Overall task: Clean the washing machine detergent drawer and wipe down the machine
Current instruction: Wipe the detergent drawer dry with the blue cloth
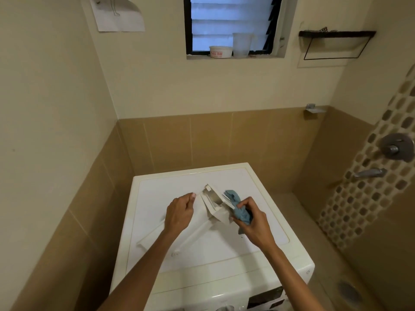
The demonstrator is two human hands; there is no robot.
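Two hands meet over the top of the white machine [224,257], which stands in a corner of tan tiled walls. The drawer [216,211] is out of its slot and sits on that top, near the middle, slanting from the near left toward the far right, with its open compartments at the far end. The left hand [179,213] holds the drawer by its left side, fingers curled under the edge and the thumb laid flat along it. The right hand [252,223] is closed around a bunched blue cloth [242,216], and the cloth touches the drawer's right side (one loose end sticks out past the fingers toward the wall). Part of the machine's dark control panel shows at the bottom edge of the view. Above, a louvred window [229,23] has a white tub [221,51] and a clear cup [242,44] side by side on its sill. A sheet of paper [119,14] hangs on the wall to the left of it, and a black wire rack [336,44] to the right. A metal tap [396,148] is set in the mosaic strip on the right wall, and a round drain [349,292] lies in the floor below.
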